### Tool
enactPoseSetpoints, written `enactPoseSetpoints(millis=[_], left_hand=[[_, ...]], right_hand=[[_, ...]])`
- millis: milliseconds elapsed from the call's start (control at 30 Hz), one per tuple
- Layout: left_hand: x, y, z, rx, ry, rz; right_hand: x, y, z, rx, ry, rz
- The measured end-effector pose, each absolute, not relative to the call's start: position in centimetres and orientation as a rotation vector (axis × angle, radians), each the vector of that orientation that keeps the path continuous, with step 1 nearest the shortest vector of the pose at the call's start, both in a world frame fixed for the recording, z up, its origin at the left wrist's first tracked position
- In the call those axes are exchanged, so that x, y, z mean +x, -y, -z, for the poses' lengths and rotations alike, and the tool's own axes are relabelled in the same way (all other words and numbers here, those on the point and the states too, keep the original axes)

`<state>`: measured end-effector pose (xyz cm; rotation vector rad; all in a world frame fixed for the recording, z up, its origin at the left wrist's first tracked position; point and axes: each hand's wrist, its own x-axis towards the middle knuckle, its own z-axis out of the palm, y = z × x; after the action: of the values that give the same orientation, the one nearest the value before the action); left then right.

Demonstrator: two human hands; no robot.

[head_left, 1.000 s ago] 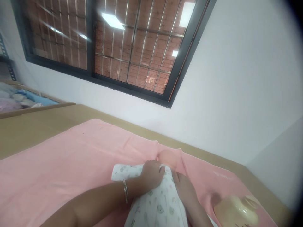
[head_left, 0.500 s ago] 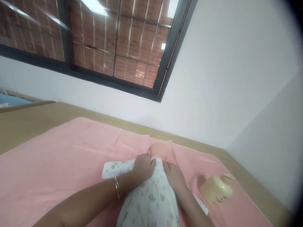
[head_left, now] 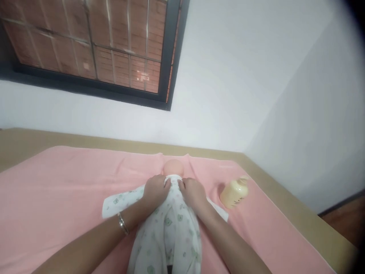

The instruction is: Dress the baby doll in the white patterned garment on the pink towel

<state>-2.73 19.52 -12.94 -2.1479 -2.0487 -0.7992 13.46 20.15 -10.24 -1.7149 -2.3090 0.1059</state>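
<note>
A baby doll [head_left: 173, 167] lies on a pink blanket [head_left: 74, 171], only its rounded head showing beyond the collar. Over it is a white baby gown [head_left: 169, 217] with a small green print, its sleeves spread to both sides. My left hand [head_left: 156, 191] grips the gown at the left of the neckline, thumb toward the middle. On the opposite side my right hand [head_left: 194, 193] is closed on the fabric the same way. The fingertips of both hands are partly hidden. A bracelet [head_left: 122, 223] circles my left wrist.
Right of my right hand, a pale yellow bottle [head_left: 235, 193] stands on the blanket. The blanket covers a tan surface [head_left: 199, 149] whose far side meets a white wall [head_left: 213, 95]. A dark-framed window [head_left: 122, 93] with bars is above, at upper left.
My view has swung to the right, so the window, doll and bottle appear further left. Both hands stay at the gown's neckline, and more of the doll's head shows.
</note>
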Motion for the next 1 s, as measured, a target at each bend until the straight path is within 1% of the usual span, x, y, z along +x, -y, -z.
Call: enactPoseSetpoints(millis=[67,133,233,300,333,433,500,567,667,733,900,1000], left_hand=[[-2.7,-19.5,12.9,-2.111,1.938,0.78],[-2.6,-19.5,12.8,-2.097,1.846,0.763],[-2.4,-19.4,12.5,-2.124,1.816,0.758],[-2.4,-19.5,12.2,-2.143,1.895,0.763],[-2.5,-19.6,12.0,-2.158,1.963,0.762],[-2.6,-19.9,11.7,-2.238,2.168,0.722],[-2.7,-20.0,11.6,-2.268,2.189,0.687],[-2.6,-19.9,11.6,-2.238,2.105,0.689],[-2.4,-19.6,11.8,-2.175,1.929,0.725],[-2.3,-19.5,11.9,-2.149,1.888,0.747],[-2.4,-19.6,11.5,-2.182,2.044,0.733],[-2.3,-19.5,11.4,-2.2,2.054,0.689]], right_hand=[[13.2,-19.9,10.2,-1.673,2.294,-0.036],[13.1,-20.0,10.1,-1.647,2.278,-0.042],[13.3,-20.9,10.1,-1.719,2.265,-0.238],[13.6,-21.3,10.1,-1.754,2.279,-0.39],[13.7,-21.3,10.0,-1.749,2.287,-0.408],[13.7,-20.8,10.2,-1.691,2.291,-0.212],[13.6,-20.6,10.3,-1.67,2.279,-0.083],[13.6,-20.8,10.4,-1.704,2.267,-0.099],[14.0,-21.5,10.3,-1.788,2.267,-0.331],[14.2,-21.6,10.1,-1.796,2.28,-0.391],[13.8,-20.2,9.7,-1.686,2.294,-0.082],[13.9,-20.1,9.7,-1.685,2.303,-0.096]])
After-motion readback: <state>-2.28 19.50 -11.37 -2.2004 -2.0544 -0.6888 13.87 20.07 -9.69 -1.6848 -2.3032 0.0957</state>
